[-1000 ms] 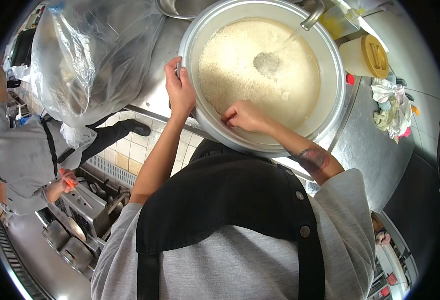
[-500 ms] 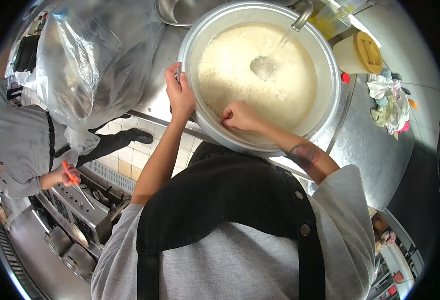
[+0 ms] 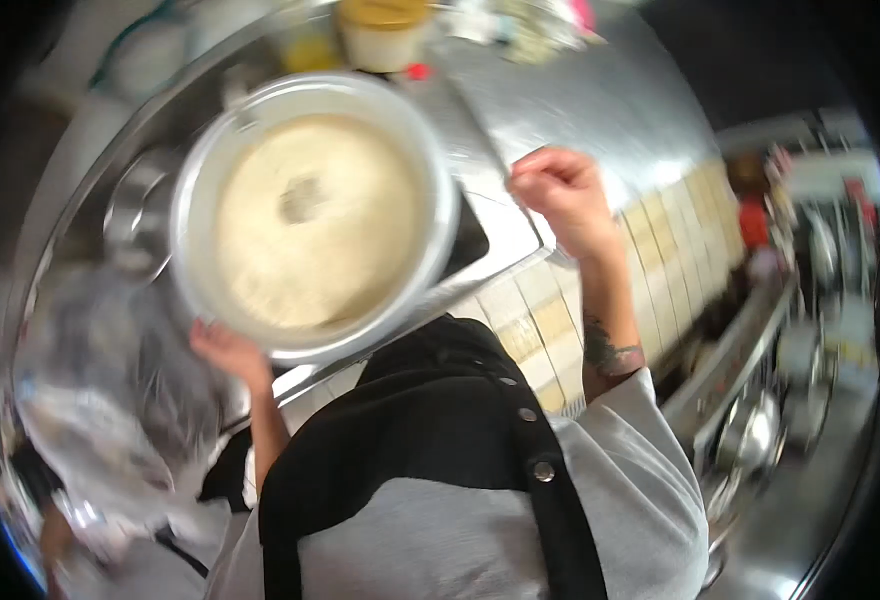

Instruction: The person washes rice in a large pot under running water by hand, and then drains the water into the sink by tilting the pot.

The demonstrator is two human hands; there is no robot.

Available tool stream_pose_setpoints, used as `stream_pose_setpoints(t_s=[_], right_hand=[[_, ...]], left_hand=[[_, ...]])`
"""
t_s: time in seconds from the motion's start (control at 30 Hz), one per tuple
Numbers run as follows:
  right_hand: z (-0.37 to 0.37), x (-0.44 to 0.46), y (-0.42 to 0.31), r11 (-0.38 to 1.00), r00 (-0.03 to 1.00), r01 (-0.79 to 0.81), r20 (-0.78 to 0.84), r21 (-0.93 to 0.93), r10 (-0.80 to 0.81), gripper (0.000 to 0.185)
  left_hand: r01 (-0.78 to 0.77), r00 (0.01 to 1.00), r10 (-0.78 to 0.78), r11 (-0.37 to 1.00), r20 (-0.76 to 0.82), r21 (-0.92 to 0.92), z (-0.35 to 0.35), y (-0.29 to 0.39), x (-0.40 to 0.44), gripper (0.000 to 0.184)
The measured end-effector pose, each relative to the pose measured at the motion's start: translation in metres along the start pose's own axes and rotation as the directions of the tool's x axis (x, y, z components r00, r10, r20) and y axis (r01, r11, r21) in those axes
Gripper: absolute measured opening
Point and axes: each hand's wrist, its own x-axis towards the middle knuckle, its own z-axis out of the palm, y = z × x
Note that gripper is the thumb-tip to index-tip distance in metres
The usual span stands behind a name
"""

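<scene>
A large metal pot (image 3: 443, 215) holds cloudy water over pale grains (image 3: 350, 235) that look like rice. At the pot's lower left side is my left hand (image 3: 232, 353), its fingers at the rim and handle area, blurred. My right hand (image 3: 565, 200) is raised to the right of the pot, away from it. Its fingers are curled and pinched together, and whatever may be between them cannot be made out. The tap (image 3: 237, 95) over the pot's far edge is blurred, and a dark disturbed patch shows in the water below it.
A big clear plastic bag (image 3: 110, 380) stands at the left, near another person's grey clothing (image 3: 140, 570). A metal bowl (image 3: 140, 215) lies left of the pot. Behind are a yellow-lidded tub (image 3: 385, 35), a red cap (image 3: 418, 71) and crumpled cloths (image 3: 530, 25). Metal pans (image 3: 755, 430) are at right.
My right hand has left the pot and swung up to the right. My view has turned right, so the pot appears further left. My left hand stays at the pot's side.
</scene>
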Motion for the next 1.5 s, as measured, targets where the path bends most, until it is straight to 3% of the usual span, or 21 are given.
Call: stream_pose_setpoints(t_s=[0.1,0.17,0.27,0.33,0.43,0.47,0.5,0.57,0.67,0.73,0.77,0.9,0.97,1.03,1.07,1.1,1.13,1.23,1.3,1.4,1.5], right_hand=[[-0.096,-0.082,-0.081,0.92,0.855,0.238,-0.382,-0.311,-0.35,0.009],[-0.143,-0.122,-0.12,0.792,0.553,0.248,-0.59,-0.558,-0.589,0.013],[-0.177,-0.151,-0.142,0.527,0.003,0.225,-0.54,-0.82,-0.842,0.013],[-0.232,-0.169,-0.113,0.4,-0.086,0.136,-0.413,-0.906,-0.906,0.013],[-0.317,-0.147,-0.005,0.333,0.062,-0.206,-0.352,-0.92,-0.934,0.015],[-0.357,-0.12,0.077,0.673,-0.003,0.01,-0.673,-0.74,-0.74,0.015],[-0.407,-0.102,0.19,0.761,0.125,-0.366,-0.838,-0.536,-0.531,0.018],[-0.449,-0.126,0.289,0.839,0.19,-0.42,-0.937,-0.346,-0.291,0.022],[-0.493,-0.089,0.342,0.884,0.297,-0.458,-0.954,-0.098,0.049,0.032],[-0.489,-0.096,0.298,0.938,0.328,-0.055,-0.881,0.343,0.341,0.031],[-0.493,-0.099,0.285,0.922,0.379,-0.067,-0.845,0.382,0.377,0.032],[-0.475,-0.112,0.231,0.85,0.595,0.089,-0.711,0.52,0.373,0.037],[-0.446,-0.105,0.192,0.891,0.606,0.017,-0.713,0.454,0.353,0.041],[-0.424,-0.093,0.173,0.945,0.676,-0.036,-0.689,0.325,0.263,0.047],[-0.426,-0.088,0.177,0.962,0.749,-0.006,-0.636,0.272,0.184,0.044],[-0.421,-0.073,0.168,0.961,0.722,-0.024,-0.66,0.276,0.207,0.043],[-0.402,-0.056,0.15,0.972,0.692,-0.006,-0.7,0.236,0.175,0.045],[-0.329,-0.013,0.094,0.997,0.705,0.011,-0.708,0.071,0.042,0.047],[-0.282,0.009,0.062,0.997,0.761,0.068,-0.647,0.024,-0.037,0.045],[-0.216,0.036,0.041,0.992,0.821,0.124,-0.564,0.036,-0.082,0.043],[-0.166,0.064,0.057,0.991,0.853,0.119,-0.516,0.057,-0.073,0.043]], left_hand=[[0.073,0.997,-0.072,0.992,0.011,-0.105,0.002,-0.015,0.004,0.042],[0.121,0.993,-0.122,0.99,-0.003,-0.069,0.002,-0.021,0.007,0.036],[0.081,0.996,-0.076,0.982,-0.04,0.17,-0.013,-0.056,0.018,0.034],[0.102,0.995,-0.1,0.987,-0.017,0.123,-0.019,-0.064,0.022,0.035],[0.14,0.99,-0.125,0.943,-0.068,0.301,-0.027,-0.069,0.032,0.034],[0.107,0.994,-0.087,0.899,-0.066,0.425,-0.025,-0.062,0.034,0.034],[0.079,0.997,-0.054,0.838,-0.062,0.54,-0.024,-0.056,0.032,0.034],[-0.004,1.0,0.008,0.694,-0.001,0.72,-0.038,-0.05,0.035,0.033],[-0.028,0.998,0.065,0.566,-0.01,0.824,-0.031,-0.052,0.034,0.031],[0.021,1.0,0.007,0.509,-0.028,0.861,-0.028,-0.04,0.035,0.03],[0.046,0.997,0.028,0.51,-0.07,0.859,-0.024,-0.036,0.034,0.03],[-0.043,0.994,0.11,0.394,-0.001,0.918,-0.021,-0.031,0.029,0.029],[0.113,0.991,-0.009,0.607,-0.136,0.786,-0.008,-0.024,0.025,0.03],[-0.063,0.998,0.048,0.392,0.049,0.918,-0.034,-0.051,0.026,0.031],[0.124,0.988,0.022,0.489,-0.154,0.863,-0.009,-0.017,0.017,0.032],[0.26,0.966,-0.143,0.526,-0.217,0.81,0.006,0.021,0.016,0.034],[0.132,0.972,0.099,0.517,-0.213,0.846,0.0,-0.011,0.01,0.035],[0.024,0.961,0.212,0.573,-0.176,0.819,0.015,0.02,0.007,0.032],[0.068,0.968,0.123,0.71,-0.219,0.701,0.009,0.04,0.01,0.031],[-0.082,0.958,0.242,0.751,-0.157,0.655,0.009,0.052,0.013,0.031],[-0.237,0.948,0.316,0.646,0.029,0.726,0.017,0.056,0.019,0.029]])
